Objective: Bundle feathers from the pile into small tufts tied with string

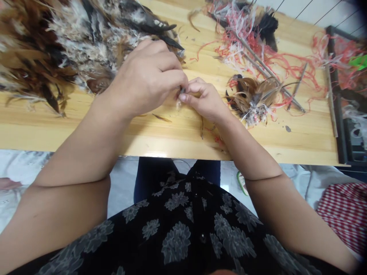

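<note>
My left hand (146,78) and my right hand (205,98) meet over the wooden table (172,141), both with fingers pinched closed. Between the fingertips sits a small tuft of feathers (180,95), dark and whitish, mostly hidden by the fingers. A big heap of brown, black and white feathers (65,42) lies just behind my left hand. A tied bundle of brown feathers (254,97) lies on the table right of my right hand.
Red and white plastic strings with thin sticks (258,57) are strewn at the back right. A black metal frame (340,114) stands at the table's right end. A loose feather (162,118) lies near the front edge. Red checked cloth (344,210) is lower right.
</note>
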Demonstrator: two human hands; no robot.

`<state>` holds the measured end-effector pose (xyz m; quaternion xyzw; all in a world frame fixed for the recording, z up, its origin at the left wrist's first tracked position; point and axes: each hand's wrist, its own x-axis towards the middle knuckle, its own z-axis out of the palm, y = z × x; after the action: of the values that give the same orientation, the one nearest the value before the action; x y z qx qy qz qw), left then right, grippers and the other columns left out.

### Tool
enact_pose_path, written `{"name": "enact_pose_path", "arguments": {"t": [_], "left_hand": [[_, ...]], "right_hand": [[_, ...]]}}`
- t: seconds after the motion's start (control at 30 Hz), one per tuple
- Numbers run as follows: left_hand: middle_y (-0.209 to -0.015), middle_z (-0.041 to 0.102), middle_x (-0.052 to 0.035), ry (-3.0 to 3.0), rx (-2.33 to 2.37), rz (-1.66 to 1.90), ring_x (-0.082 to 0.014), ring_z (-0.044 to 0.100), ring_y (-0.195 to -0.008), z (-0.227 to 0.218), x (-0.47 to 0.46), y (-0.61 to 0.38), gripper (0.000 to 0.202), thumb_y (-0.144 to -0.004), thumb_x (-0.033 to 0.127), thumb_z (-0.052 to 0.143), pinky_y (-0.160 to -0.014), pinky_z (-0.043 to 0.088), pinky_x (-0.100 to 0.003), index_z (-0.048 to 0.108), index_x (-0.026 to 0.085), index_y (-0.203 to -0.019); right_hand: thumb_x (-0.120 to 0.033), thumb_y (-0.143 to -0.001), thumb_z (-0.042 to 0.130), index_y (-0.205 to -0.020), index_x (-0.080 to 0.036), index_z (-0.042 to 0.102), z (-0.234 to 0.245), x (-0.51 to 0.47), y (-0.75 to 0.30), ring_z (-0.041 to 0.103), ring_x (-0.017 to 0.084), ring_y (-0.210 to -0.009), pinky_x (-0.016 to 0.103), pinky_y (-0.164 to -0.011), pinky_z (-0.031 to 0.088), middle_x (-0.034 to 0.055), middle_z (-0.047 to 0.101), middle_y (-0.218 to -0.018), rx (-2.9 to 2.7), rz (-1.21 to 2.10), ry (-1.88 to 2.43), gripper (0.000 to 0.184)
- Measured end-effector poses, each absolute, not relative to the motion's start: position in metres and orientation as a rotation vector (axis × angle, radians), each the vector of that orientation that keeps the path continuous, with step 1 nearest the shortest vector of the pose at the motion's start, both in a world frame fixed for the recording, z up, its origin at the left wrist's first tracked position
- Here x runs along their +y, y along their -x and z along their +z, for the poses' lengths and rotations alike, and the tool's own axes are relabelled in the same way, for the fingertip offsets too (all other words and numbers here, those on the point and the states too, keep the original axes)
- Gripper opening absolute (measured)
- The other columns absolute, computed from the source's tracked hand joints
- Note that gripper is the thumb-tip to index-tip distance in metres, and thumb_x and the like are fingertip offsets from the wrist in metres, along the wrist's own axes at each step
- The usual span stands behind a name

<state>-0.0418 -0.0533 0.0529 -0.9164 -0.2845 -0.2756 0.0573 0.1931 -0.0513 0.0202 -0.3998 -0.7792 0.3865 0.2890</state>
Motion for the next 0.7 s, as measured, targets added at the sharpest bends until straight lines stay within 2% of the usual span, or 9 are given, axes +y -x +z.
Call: {"name": "enact_pose_path", "arguments": {"t": [0.1, 0.17, 0.2, 0.3, 0.4, 0.47, 0.6, 0.7], "left_hand": [[-0.118, 0.07, -0.0088, 2.609, -0.737, -1.058, -0.0374, 0.073, -0.118, 0.05, -0.048, 0.047, 0.035, -0.111, 0.035, 0.053, -0.095, 0.057, -0.057, 0.08, 0.025, -0.132], [-0.118, 0.066, -0.0084, 2.436, -0.759, -1.276, -0.0373, 0.073, -0.118, 0.051, -0.048, 0.05, 0.038, -0.109, 0.039, 0.056, -0.097, 0.054, -0.058, 0.078, 0.023, -0.136], [-0.112, 0.064, -0.0083, 2.367, -0.805, -1.389, -0.0354, 0.073, -0.114, 0.052, -0.05, 0.05, 0.038, -0.109, 0.042, 0.056, -0.097, 0.054, -0.057, 0.078, 0.022, -0.132], [-0.097, 0.067, -0.009, 2.515, -1.411, -1.537, -0.0283, 0.07, -0.096, 0.054, -0.058, 0.041, 0.022, -0.099, 0.032, 0.065, -0.086, 0.052, -0.044, 0.084, 0.021, -0.102], [-0.09, 0.072, -0.0059, 2.816, -1.71, -1.55, -0.0234, 0.065, -0.082, 0.045, -0.063, 0.024, 0.013, -0.095, 0.033, 0.078, -0.083, 0.049, -0.038, 0.084, 0.021, -0.094], [-0.086, 0.073, -0.0033, 2.802, -1.759, -1.715, -0.0213, 0.064, -0.079, 0.035, -0.062, 0.013, 0.014, -0.094, 0.033, 0.087, -0.081, 0.049, -0.035, 0.082, 0.02, -0.092], [-0.086, 0.073, -0.0008, 2.688, -1.804, -2.094, -0.0235, 0.071, -0.086, 0.02, -0.06, -0.002, 0.028, -0.091, 0.037, 0.102, -0.083, 0.055, -0.034, 0.076, 0.026, -0.088], [-0.089, 0.074, -0.0017, 2.644, -1.849, -2.267, -0.0261, 0.074, -0.093, 0.016, -0.057, -0.003, 0.03, -0.089, 0.039, 0.103, -0.086, 0.057, -0.036, 0.074, 0.029, -0.088]], "right_hand": [[-0.063, -0.1, 0.081, -0.079, -0.022, 0.074, 0.015, -0.049, -0.191, 0.073, 0.022, -0.1, 0.043, -0.106, 0.064, 0.0053, 0.078, -0.092, -1.968, 1.144, 1.042, 0.047], [-0.068, -0.099, 0.08, -0.077, -0.022, 0.067, 0.011, -0.045, -0.191, 0.07, 0.02, -0.092, 0.042, -0.1, 0.064, 0.0044, 0.075, -0.088, -1.883, 1.177, 1.057, 0.053], [-0.072, -0.098, 0.079, -0.076, -0.022, 0.064, 0.01, -0.044, -0.191, 0.069, 0.02, -0.09, 0.041, -0.098, 0.064, 0.004, 0.075, -0.087, -1.849, 1.182, 1.063, 0.057], [-0.078, -0.098, 0.076, -0.077, -0.023, 0.059, 0.007, -0.039, -0.193, 0.068, 0.019, -0.09, 0.04, -0.097, 0.063, 0.0033, 0.074, -0.087, -1.812, 1.147, 1.072, 0.061], [-0.073, -0.1, 0.076, -0.079, -0.024, 0.058, 0.005, -0.037, -0.194, 0.067, 0.02, -0.093, 0.039, -0.098, 0.061, 0.0031, 0.071, -0.089, -1.86, 1.03, 1.084, 0.057], [-0.065, -0.103, 0.077, -0.081, -0.024, 0.059, 0.003, -0.038, -0.193, 0.066, 0.02, -0.097, 0.039, -0.1, 0.06, 0.0039, 0.07, -0.092, -1.913, 0.936, 1.11, 0.05], [-0.052, -0.106, 0.075, -0.087, -0.023, 0.064, -0.001, -0.04, -0.189, 0.067, 0.021, -0.103, 0.038, -0.102, 0.058, 0.0055, 0.07, -0.098, -1.955, 0.831, 1.169, 0.037], [-0.056, -0.104, 0.077, -0.089, -0.023, 0.066, -0.004, -0.04, -0.187, 0.065, 0.02, -0.098, 0.036, -0.096, 0.057, 0.0048, 0.071, -0.098, -1.911, 0.901, 1.171, 0.038]]}}
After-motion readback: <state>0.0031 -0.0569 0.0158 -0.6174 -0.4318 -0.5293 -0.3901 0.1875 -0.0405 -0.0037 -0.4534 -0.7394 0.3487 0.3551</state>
